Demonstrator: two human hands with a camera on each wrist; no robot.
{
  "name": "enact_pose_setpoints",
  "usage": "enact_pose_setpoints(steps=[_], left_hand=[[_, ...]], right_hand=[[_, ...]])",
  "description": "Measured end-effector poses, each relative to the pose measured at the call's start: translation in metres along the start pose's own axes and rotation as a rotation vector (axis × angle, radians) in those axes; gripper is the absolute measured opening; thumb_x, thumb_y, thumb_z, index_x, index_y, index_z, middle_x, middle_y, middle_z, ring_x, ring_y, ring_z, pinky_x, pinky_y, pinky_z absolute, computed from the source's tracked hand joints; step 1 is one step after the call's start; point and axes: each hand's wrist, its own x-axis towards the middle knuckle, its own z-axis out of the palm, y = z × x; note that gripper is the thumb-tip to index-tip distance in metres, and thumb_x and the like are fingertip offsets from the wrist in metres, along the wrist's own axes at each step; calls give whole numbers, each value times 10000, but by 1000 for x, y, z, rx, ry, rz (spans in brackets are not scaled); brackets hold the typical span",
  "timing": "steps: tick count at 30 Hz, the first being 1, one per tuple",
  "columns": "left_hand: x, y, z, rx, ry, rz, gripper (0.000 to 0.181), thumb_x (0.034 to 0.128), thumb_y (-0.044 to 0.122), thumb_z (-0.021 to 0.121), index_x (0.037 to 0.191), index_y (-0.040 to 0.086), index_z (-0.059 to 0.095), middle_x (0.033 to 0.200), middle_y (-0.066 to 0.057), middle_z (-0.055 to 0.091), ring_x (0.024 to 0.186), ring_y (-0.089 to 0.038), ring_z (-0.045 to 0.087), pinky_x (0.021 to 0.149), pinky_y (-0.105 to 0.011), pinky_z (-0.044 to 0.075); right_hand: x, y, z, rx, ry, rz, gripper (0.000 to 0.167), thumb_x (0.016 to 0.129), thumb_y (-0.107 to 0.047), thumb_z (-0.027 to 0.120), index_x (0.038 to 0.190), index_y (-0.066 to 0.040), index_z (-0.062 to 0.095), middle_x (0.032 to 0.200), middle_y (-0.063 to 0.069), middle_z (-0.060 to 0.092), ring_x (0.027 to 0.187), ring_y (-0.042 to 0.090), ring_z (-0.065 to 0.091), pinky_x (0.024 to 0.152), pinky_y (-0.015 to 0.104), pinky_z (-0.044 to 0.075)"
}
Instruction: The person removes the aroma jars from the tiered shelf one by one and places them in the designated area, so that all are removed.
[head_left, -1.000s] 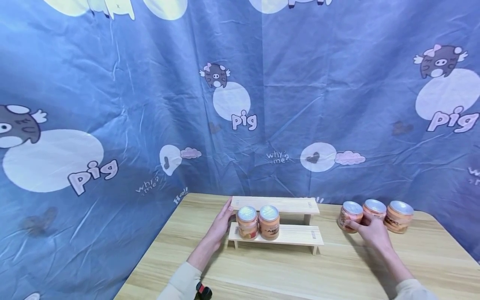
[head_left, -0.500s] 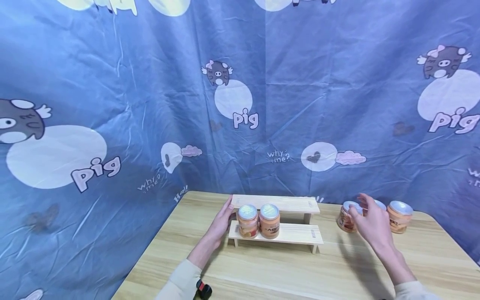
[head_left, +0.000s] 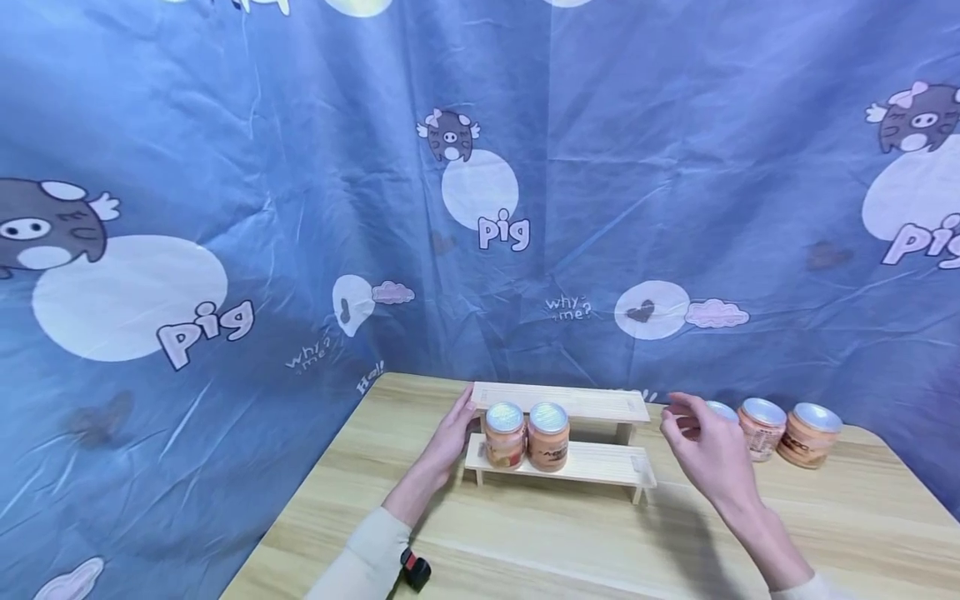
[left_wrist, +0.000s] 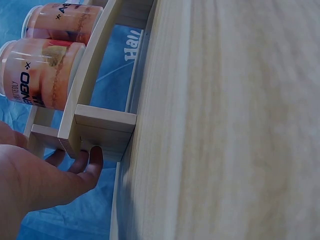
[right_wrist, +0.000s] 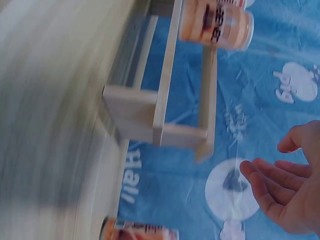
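Looking like steadying step tbh: curling left hand [head_left: 450,431] round left end of wooden rack [head_left: 561,400]. Hanging right hand [head_left: 711,448] loose and part-spread, holding nothing, by three jars [head_left: 762,433] on table [head_left: 525,533] right of rack. Seeing two jars [head_left: 549,437] on lower shelf [head_left: 607,464]. Probably needing wider finger spread for jar grab next.

The rack [head_left: 600,463] is smooth wood, the jar lids [head_left: 549,417] shiny metal.
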Motion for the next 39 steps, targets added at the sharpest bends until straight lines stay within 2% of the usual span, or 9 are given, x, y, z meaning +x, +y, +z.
enact_pose_setpoints(steps=[5,13,16,19,22,26,30,34,39], left_hand=[[-1,-2,3,3,-7,5,543,1087,489,402,1608,429,261,1602,-120,369,1416,-402,383,1098,-613,335],[0,0,1,6,4,21,532,1079,497,412,1593,462,275,1646,-63,287,1470,-407,270,1132,-687,189],[0,0,1,6,4,10,540,1076,501,417,1595,463,269,1649,-49,281,1475,-395,260,1138,-683,172],[0,0,1,2,-1,15,563,1079,504,406,1614,414,255,1643,-83,293,1464,-413,281,1127,-682,213],[-1,1,2,1,3,8,567,1077,514,402,1615,411,255,1640,-88,299,1460,-414,291,1128,-669,233],[-1,1,2,6,9,5,557,1076,515,404,1608,427,263,1645,-80,287,1465,-412,278,1137,-675,196],[-1,1,2,10,9,10,560,1074,518,408,1608,426,266,1647,-88,283,1467,-419,270,1136,-687,179],[-2,2,2,12,13,0,553,1066,532,419,1595,460,273,1641,-70,299,1465,-406,282,1133,-679,202],[-2,2,2,1,5,8,562,1075,512,413,1608,427,260,1637,-77,309,1463,-405,288,1133,-673,214]], right_hand=[[-8,-15,8,73,-31,-3,245,853,25,738,1098,11,725,857,73,753,719,87,681,639,102,513],[-13,-31,30,115,-127,9,225,857,-27,772,1076,-1,725,817,-4,740,676,73,673,605,126,519],[-16,-38,39,151,-175,28,229,852,-46,797,1065,-8,722,811,-25,739,683,82,683,614,179,553],[-15,-45,47,189,-244,69,257,862,-111,821,1078,-19,717,826,-35,741,701,98,695,639,236,580],[-14,-52,54,211,-320,125,336,871,-204,834,1115,-9,711,868,-7,749,736,129,709,675,274,591],[-11,-58,61,220,-422,196,503,875,-332,830,1193,27,676,968,78,755,820,188,719,726,327,597],[-10,-58,71,246,-509,238,610,871,-383,825,1272,37,637,1057,120,742,892,222,711,750,336,592],[-13,-57,85,317,-535,257,612,852,-326,849,1296,33,628,1092,138,730,925,252,712,773,311,590],[-18,-55,96,349,-511,270,607,832,-279,870,1297,29,630,1105,157,725,959,278,714,807,348,593]])
